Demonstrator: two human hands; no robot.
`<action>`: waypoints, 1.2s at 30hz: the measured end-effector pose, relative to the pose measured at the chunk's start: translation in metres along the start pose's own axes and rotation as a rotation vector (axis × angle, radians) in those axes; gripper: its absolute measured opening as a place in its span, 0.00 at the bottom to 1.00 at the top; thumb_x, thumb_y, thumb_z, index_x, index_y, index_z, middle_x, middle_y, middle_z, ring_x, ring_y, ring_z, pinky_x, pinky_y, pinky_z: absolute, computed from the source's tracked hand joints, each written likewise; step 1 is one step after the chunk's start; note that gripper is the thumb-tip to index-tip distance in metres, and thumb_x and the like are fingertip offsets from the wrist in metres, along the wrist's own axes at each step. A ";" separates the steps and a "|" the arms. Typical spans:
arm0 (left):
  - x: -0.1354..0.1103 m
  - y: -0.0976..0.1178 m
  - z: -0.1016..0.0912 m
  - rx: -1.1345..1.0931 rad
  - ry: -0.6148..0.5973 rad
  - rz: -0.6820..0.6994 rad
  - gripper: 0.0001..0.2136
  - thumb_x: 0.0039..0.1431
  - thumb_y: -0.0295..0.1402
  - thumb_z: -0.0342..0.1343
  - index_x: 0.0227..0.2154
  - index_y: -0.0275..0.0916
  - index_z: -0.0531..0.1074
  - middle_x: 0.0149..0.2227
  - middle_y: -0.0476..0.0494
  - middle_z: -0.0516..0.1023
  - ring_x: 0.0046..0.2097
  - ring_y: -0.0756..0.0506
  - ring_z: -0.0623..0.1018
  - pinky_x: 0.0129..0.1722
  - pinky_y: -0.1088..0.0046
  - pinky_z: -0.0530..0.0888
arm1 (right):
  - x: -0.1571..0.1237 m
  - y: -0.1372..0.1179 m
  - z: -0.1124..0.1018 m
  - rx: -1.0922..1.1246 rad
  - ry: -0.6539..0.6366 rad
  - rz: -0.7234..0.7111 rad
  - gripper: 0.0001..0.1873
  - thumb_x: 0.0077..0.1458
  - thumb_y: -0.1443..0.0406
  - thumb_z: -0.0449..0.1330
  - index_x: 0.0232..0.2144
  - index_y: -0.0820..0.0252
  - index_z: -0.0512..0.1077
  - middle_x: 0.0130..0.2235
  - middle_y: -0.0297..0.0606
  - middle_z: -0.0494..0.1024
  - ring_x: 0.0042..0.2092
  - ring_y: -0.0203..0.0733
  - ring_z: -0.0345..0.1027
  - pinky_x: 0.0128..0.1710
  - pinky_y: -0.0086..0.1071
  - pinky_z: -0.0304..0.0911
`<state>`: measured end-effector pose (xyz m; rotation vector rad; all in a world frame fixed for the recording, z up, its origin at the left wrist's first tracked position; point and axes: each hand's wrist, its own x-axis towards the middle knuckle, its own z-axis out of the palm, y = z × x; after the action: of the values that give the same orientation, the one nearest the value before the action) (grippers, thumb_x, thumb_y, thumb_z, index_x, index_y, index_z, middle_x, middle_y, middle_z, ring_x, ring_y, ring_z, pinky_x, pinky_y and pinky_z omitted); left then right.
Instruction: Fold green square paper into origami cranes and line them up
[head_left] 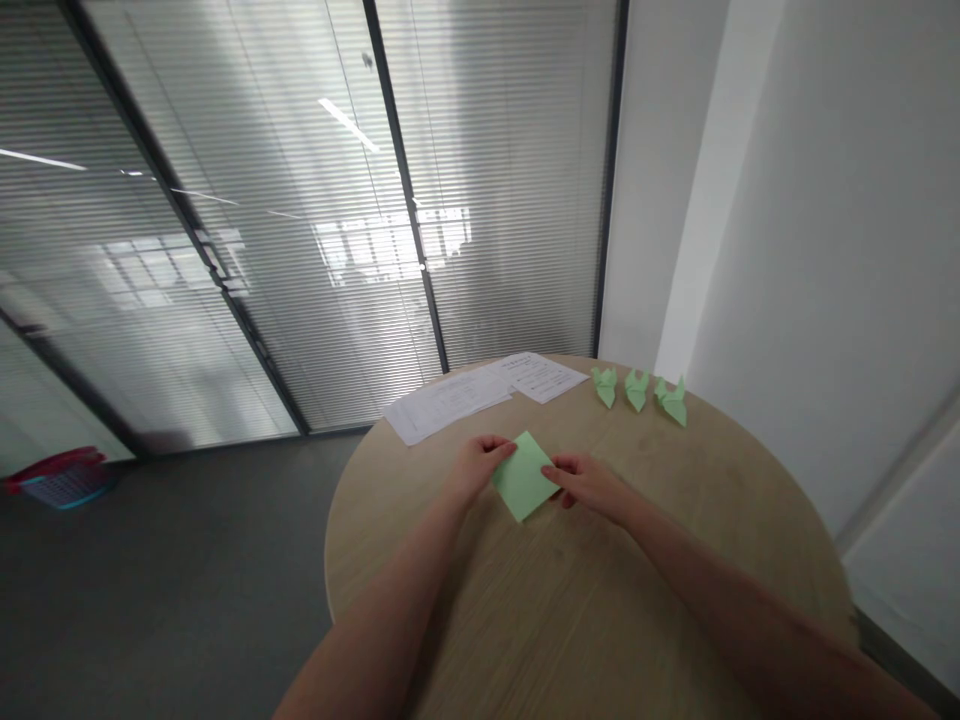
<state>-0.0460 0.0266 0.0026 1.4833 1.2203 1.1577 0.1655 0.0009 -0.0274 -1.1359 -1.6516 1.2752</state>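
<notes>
A light green square of paper (525, 485), turned so that one corner points toward me, is held over the middle of the table. My left hand (481, 462) pinches it near its upper left edge, thumb on top. On the other side, my right hand (581, 480) grips the right corner between thumb and fingers. Whether the paper has several layers I cannot tell. Farther back on the right stand three folded green paper figures, a left one (604, 387), a middle one (637, 390) and a right one (672, 400).
Printed sheets (450, 402) lie along the far left edge of the round wooden table (570, 620). Behind it is a glass partition with blinds (517, 250). A white wall (840, 250) rises on the right. On the floor at far left stands a red and blue basket (64, 480).
</notes>
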 end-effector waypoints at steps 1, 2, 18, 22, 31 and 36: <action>-0.001 0.000 0.001 -0.018 -0.008 -0.002 0.11 0.46 0.40 0.67 0.26 0.36 0.80 0.25 0.46 0.78 0.28 0.47 0.72 0.29 0.73 0.65 | 0.000 0.001 0.001 0.012 -0.001 -0.003 0.15 0.54 0.54 0.62 0.34 0.60 0.78 0.29 0.37 0.80 0.25 0.36 0.70 0.23 0.27 0.63; -0.001 0.001 0.001 -0.038 -0.018 -0.004 0.12 0.46 0.41 0.67 0.26 0.36 0.80 0.26 0.45 0.78 0.28 0.47 0.72 0.29 0.73 0.66 | 0.001 0.001 0.001 0.024 0.004 -0.006 0.16 0.54 0.53 0.63 0.34 0.60 0.79 0.29 0.37 0.80 0.25 0.36 0.69 0.23 0.28 0.64; -0.002 0.005 0.005 -0.385 -0.065 0.099 0.18 0.47 0.41 0.69 0.38 0.40 0.73 0.59 0.42 0.71 0.49 0.44 0.77 0.44 0.68 0.76 | 0.005 0.000 -0.010 0.214 0.225 -0.029 0.19 0.56 0.51 0.59 0.39 0.60 0.76 0.36 0.45 0.81 0.30 0.40 0.73 0.27 0.31 0.68; -0.003 0.007 0.002 -0.365 -0.108 0.018 0.26 0.50 0.45 0.68 0.50 0.42 0.72 0.50 0.39 0.77 0.45 0.43 0.79 0.43 0.64 0.77 | 0.005 0.000 -0.012 0.163 0.173 -0.043 0.21 0.55 0.51 0.59 0.40 0.62 0.76 0.33 0.42 0.80 0.29 0.39 0.72 0.27 0.30 0.68; -0.006 0.004 -0.003 -0.144 -0.269 -0.214 0.19 0.43 0.43 0.71 0.33 0.32 0.80 0.29 0.41 0.80 0.30 0.45 0.77 0.29 0.69 0.75 | 0.003 0.001 -0.017 -0.073 0.039 -0.131 0.15 0.54 0.55 0.62 0.33 0.62 0.79 0.27 0.37 0.79 0.25 0.38 0.69 0.25 0.30 0.65; -0.006 0.003 -0.001 -0.100 -0.270 -0.241 0.17 0.45 0.41 0.70 0.32 0.32 0.79 0.28 0.42 0.80 0.29 0.46 0.77 0.28 0.72 0.74 | 0.006 0.007 -0.015 -0.165 0.090 -0.199 0.15 0.58 0.56 0.59 0.39 0.59 0.79 0.34 0.41 0.82 0.33 0.45 0.75 0.31 0.36 0.71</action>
<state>-0.0474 0.0205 0.0050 1.3274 1.1029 0.8171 0.1787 0.0120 -0.0310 -1.0781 -1.7782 0.9647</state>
